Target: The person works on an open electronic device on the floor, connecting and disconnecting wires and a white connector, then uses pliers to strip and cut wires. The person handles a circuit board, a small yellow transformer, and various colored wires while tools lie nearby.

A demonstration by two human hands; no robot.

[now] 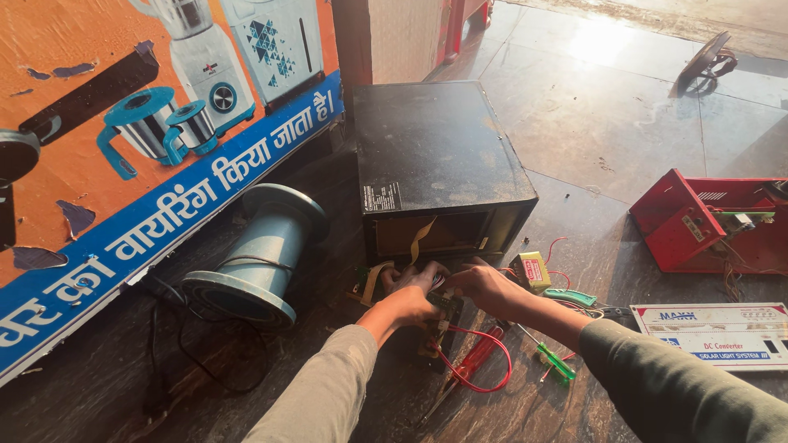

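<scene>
fingers of left hand (pixel 417 280) curled onto a small circuit board (pixel 447 305) at the open front of a black metal case (pixel 435 156); whether they pinch it, cannot tell. right hand (pixel 484 287) just beside, fingers bent together on the same board's upper edge. board sits on the floor right against the case mouth, red wire (pixel 484 361) looping out below it. red-handled screwdriver (pixel 476 357) and green-handled screwdriver (pixel 554 361) lie near the wrists. yellow block component (pixel 532 271) beside the right hand. pale blue flanged pipe piece (pixel 263 254) to the left, red metal housing (pixel 685 226) well apart on the right, white panel (pixel 714 332) near it.
</scene>
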